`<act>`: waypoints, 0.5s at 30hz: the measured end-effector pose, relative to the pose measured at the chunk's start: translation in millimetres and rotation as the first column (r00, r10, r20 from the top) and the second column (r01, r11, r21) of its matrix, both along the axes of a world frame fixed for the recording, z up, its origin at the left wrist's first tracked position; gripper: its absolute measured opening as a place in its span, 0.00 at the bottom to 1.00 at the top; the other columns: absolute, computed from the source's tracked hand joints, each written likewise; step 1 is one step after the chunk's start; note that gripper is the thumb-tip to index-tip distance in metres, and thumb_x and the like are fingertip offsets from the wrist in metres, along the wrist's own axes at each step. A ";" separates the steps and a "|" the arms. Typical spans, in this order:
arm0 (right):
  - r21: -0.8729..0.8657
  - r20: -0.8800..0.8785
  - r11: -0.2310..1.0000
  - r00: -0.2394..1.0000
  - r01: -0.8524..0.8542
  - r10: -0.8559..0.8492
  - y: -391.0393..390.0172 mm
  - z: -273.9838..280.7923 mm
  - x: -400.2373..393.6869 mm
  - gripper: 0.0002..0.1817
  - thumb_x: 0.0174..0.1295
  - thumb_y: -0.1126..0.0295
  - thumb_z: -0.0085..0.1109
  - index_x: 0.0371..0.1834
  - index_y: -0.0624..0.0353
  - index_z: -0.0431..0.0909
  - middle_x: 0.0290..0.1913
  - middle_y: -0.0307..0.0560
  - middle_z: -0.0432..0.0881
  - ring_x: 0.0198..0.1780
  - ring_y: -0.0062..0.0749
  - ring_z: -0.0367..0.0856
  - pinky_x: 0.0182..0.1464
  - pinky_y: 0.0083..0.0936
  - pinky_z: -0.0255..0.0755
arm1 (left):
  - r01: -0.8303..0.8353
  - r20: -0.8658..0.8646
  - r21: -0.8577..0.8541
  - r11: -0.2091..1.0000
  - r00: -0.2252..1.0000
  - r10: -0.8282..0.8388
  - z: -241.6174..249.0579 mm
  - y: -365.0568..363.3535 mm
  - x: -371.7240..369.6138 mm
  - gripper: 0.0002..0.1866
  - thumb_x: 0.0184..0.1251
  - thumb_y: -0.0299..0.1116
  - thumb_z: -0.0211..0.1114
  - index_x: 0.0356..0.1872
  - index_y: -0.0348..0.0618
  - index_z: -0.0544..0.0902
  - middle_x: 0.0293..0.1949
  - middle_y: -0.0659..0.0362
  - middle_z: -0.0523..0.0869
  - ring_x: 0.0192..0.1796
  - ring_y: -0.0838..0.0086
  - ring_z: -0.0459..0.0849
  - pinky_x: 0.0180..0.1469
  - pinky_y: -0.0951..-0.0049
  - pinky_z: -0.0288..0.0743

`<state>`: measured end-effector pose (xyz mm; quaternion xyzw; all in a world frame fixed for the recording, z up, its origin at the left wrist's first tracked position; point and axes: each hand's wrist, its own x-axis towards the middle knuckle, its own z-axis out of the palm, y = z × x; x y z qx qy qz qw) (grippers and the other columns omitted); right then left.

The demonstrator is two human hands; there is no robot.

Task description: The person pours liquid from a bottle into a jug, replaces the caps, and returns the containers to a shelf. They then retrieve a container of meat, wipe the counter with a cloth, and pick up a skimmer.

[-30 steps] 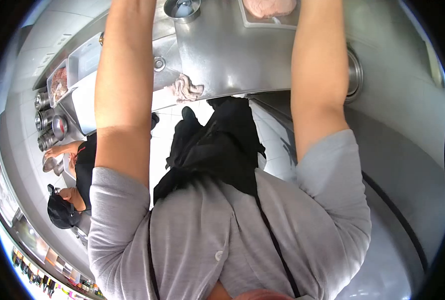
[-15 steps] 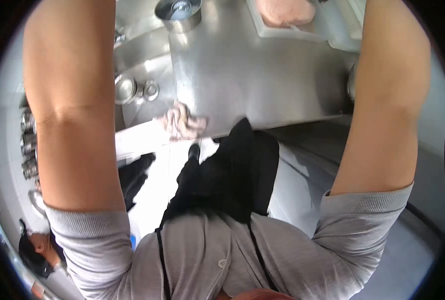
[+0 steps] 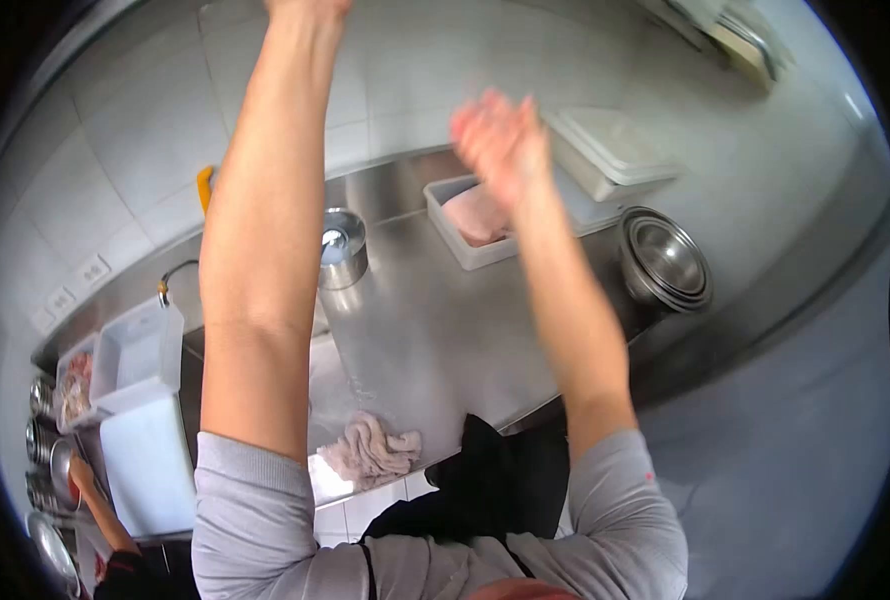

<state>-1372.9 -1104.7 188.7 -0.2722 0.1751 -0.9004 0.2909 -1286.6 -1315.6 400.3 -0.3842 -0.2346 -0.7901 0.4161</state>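
My left hand (image 3: 307, 8) is raised at the top edge, where the frame cuts off its fingers. My right hand (image 3: 503, 150) is lifted over the back of the steel counter, smeared by motion; its fingers look loosely apart and nothing shows in them. Just below and behind it, a pale pink block of what looks like meat (image 3: 473, 216) lies in a white plastic tub (image 3: 485, 256). To the left, by my left forearm, a round steel pot (image 3: 347, 268) holds something pale blue. A crumpled pinkish cloth (image 3: 373, 448) lies at the counter's front edge.
A lidded white container (image 3: 615, 150) stands at the back right, near nested steel bowls (image 3: 665, 258). On the left are a white cutting board (image 3: 147, 465), white trays (image 3: 140, 350) and another person's arm (image 3: 105, 510). A shelf-like object (image 3: 740, 45) juts out at the upper right.
The view has tilted up, bringing the tiled wall and the back of the counter into sight. Both forearms now reach up, and my right hand has come into view, further inward.
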 end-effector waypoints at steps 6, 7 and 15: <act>0.269 0.351 0.956 0.936 -0.116 0.015 71.6 -198.2 203.4 0.29 0.74 0.43 0.47 0.60 0.60 0.73 0.44 0.52 0.83 0.46 0.44 0.85 0.53 0.39 0.80 | -0.003 0.210 -0.114 0.994 0.977 0.027 -22.6 -10.4 20.5 0.40 0.74 0.55 0.56 0.75 0.37 0.57 0.72 0.41 0.64 0.71 0.52 0.68 0.76 0.47 0.57; 0.290 0.388 0.945 0.921 -0.149 0.027 86.1 -225.5 235.2 0.30 0.74 0.43 0.48 0.63 0.60 0.73 0.45 0.52 0.83 0.46 0.44 0.85 0.53 0.38 0.80 | 0.134 0.313 -0.066 0.989 0.944 -0.107 -40.8 -12.6 23.7 0.41 0.72 0.54 0.59 0.75 0.37 0.58 0.72 0.40 0.65 0.70 0.51 0.70 0.73 0.47 0.64; 0.522 0.567 0.822 0.813 -0.227 -0.136 217.7 -353.9 427.4 0.29 0.73 0.42 0.50 0.47 0.60 0.82 0.32 0.40 0.83 0.33 0.27 0.82 0.38 0.27 0.76 | 0.705 0.895 -0.360 0.611 0.447 0.011 -387.6 231.6 197.3 0.31 0.76 0.48 0.53 0.73 0.40 0.65 0.67 0.45 0.74 0.66 0.56 0.76 0.72 0.55 0.66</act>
